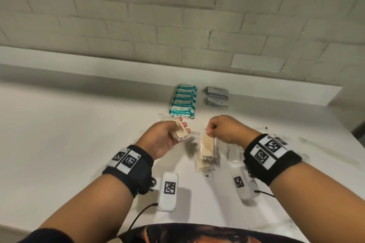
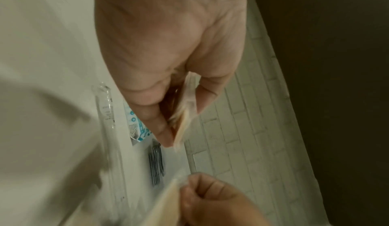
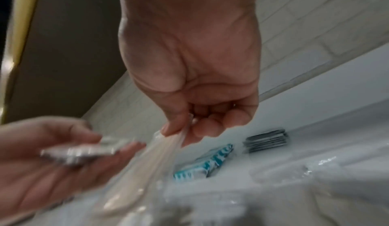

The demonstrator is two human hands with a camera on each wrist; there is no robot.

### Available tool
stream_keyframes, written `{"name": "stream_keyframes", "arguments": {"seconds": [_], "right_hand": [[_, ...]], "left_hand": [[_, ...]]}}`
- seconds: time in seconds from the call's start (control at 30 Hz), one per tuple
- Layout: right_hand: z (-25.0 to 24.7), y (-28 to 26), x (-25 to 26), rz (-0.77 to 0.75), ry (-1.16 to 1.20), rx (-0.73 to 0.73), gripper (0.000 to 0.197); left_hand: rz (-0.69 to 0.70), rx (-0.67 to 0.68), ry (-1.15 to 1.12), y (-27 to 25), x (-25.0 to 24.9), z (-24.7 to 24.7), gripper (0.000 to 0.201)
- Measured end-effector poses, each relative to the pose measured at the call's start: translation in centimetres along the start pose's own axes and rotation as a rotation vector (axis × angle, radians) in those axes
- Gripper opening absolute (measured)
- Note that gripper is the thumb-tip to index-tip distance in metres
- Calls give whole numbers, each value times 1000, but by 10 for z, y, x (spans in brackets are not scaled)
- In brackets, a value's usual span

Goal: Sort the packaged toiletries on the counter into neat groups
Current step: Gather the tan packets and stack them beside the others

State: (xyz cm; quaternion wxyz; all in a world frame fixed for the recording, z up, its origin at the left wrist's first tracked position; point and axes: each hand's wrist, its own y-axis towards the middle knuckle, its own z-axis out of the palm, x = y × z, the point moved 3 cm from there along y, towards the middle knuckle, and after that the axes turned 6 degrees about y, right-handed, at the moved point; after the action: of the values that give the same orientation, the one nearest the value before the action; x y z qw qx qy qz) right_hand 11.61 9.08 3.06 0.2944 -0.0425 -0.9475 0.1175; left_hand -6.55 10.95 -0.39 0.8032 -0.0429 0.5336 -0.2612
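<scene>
My left hand (image 1: 173, 134) (image 2: 168, 106) grips a small stack of beige packets in clear wrap (image 1: 180, 134) (image 2: 185, 121) above the white counter (image 1: 79, 134). To its right, my right hand (image 1: 219, 129) (image 3: 189, 126) pinches the top edge of another clear packet with beige contents (image 1: 207, 147) (image 3: 151, 154), which hangs down from the fingers. Below it one more beige packet (image 1: 200, 163) lies on the counter. At the back stand a row of teal-and-white packets (image 1: 183, 100) (image 3: 208, 163) and a stack of grey sachets (image 1: 217, 96) (image 3: 266, 140).
A raised ledge and a white brick wall (image 1: 177, 16) close off the back of the counter. Clear plastic packets (image 1: 234, 154) lie under my right wrist. The counter's right edge (image 1: 339, 163) runs diagonally near my right forearm. A cable (image 1: 138, 217) trails from the left wrist camera.
</scene>
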Motion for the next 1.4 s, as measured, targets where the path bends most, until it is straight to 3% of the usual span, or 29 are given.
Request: {"name": "stream_keyframes", "arguments": {"seconds": [0.1, 0.2, 0.27, 0.37, 0.43, 0.53, 0.67, 0.73, 0.87, 1.0, 1.17, 1.3, 1.4], "right_hand": [[24, 6, -1, 7, -187, 79, 14], [31, 11, -7, 4, -222, 45, 22], [22, 11, -2, -48, -60, -8, 25], [9, 4, 14, -91, 454, -8, 19], [6, 0, 22, -120, 601, -9, 17], [4, 1, 20, -133, 653, -78, 3], [-1, 2, 12, -140, 663, -141, 16], [1, 1, 13, -150, 699, -147, 16], [7, 2, 16, -119, 806, -174, 11], [6, -3, 16, -121, 1001, -152, 17], [1, -6, 12, -152, 851, -183, 9], [-6, -7, 15, -149, 690, -160, 13], [-13, -9, 19, -168, 637, -158, 4]], "left_hand": [[20, -24, 63, 0, 1, -2, 27], [56, -81, 138, -2, 0, -6, 25], [78, -94, 158, -2, -1, -8, 25], [98, -78, 173, -1, 0, -7, 32], [102, -50, 185, -2, 0, -1, 34], [101, 14, 180, -4, -3, 10, 31], [19, 103, 71, -5, -4, 17, 38], [17, 131, 58, -4, -3, 21, 31], [106, 41, 112, 0, -3, 24, 13], [190, -30, 88, 4, -7, 20, 19], [227, -15, 139, 1, -9, 21, 15], [198, -5, 199, -1, -6, 21, 29], [200, -21, 249, -2, -7, 20, 24]]}}
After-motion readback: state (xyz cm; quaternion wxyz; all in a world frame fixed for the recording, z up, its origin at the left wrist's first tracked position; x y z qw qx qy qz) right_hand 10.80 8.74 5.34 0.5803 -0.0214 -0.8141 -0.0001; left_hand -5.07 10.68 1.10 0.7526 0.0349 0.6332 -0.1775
